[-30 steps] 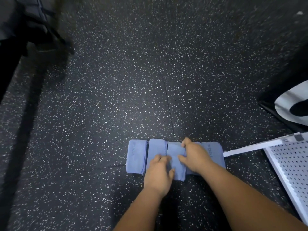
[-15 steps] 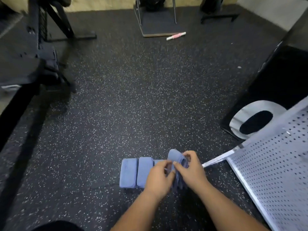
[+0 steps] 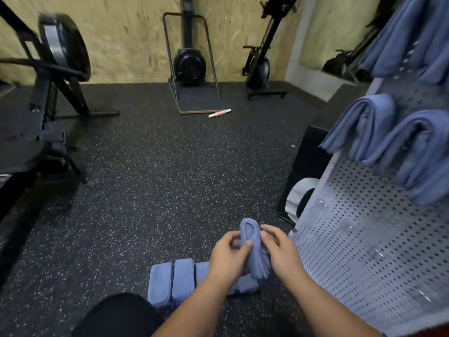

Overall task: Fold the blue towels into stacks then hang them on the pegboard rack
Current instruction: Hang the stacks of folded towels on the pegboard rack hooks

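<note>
Towel (image 3: 254,251) gripped by hands (image 3: 228,257), near pegboard rack (image 3: 364,239) edge.

Both hands, left hand (image 3: 228,256) and right hand (image 3: 281,254), pinch a folded blue towel (image 3: 254,249) upright above the row of folded towels (image 3: 172,280) on the speckled floor (image 3: 145,190). The white pegboard rack (image 3: 364,239) (right side) carries hung towels (image 3: 388,132).

Right edge cuts off the pegboard rack (image 3: 364,239); the hung towels (image 3: 359,122) on it are blurred, upper ones cropped. Row of folded towels (image 3: 170,280) on the floor: right end covered by the left hand (image 3: 228,259). At left, exercise machine (image 3: 56,52) blurred and cropped.
</note>
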Motion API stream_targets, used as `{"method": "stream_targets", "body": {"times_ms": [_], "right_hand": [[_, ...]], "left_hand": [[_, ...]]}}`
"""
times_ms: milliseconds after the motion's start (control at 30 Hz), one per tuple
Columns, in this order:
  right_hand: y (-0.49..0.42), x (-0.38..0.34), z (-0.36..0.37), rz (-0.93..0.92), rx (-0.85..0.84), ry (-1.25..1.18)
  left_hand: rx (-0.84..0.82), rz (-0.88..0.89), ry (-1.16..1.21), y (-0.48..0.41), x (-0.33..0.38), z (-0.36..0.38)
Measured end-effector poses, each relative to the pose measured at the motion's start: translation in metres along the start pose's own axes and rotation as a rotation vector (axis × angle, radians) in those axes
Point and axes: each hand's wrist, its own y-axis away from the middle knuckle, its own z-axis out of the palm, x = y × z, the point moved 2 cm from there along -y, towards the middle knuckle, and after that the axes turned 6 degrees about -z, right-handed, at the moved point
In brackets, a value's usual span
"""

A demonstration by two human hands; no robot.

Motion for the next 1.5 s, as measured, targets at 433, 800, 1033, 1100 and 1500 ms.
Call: {"method": "stream_targets", "body": {"times_ms": [433, 800, 1033, 1100, 1500], "right_hand": [[0.035, -0.032, -0.073, -0.161, 0.151, 0.338], [0.02, -0.051, -0.108, -0.158, 0.514, 0.183], [-0.017, -0.065, -0.103, -0.21, 0.677, 0.105], [-0.03, -0.064, -0.102, -0.221, 0.701, 0.097], [-0.084, -0.05, -0.117, -0.12, 0.839, 0.047]], "left_hand": [[-0.022, 0.191, -0.136, 0.017, 0.071, 0.05], [-0.061, 0.44, -0.2, -0.008, 0.143, 0.074], [-0.032, 0.525, -0.183, -0.043, 0.193, 0.096], [-0.018, 0.519, -0.18, -0.055, 0.198, 0.101], [-0.135, 0.491, -0.258, -0.113, 0.209, 0.151]]}}
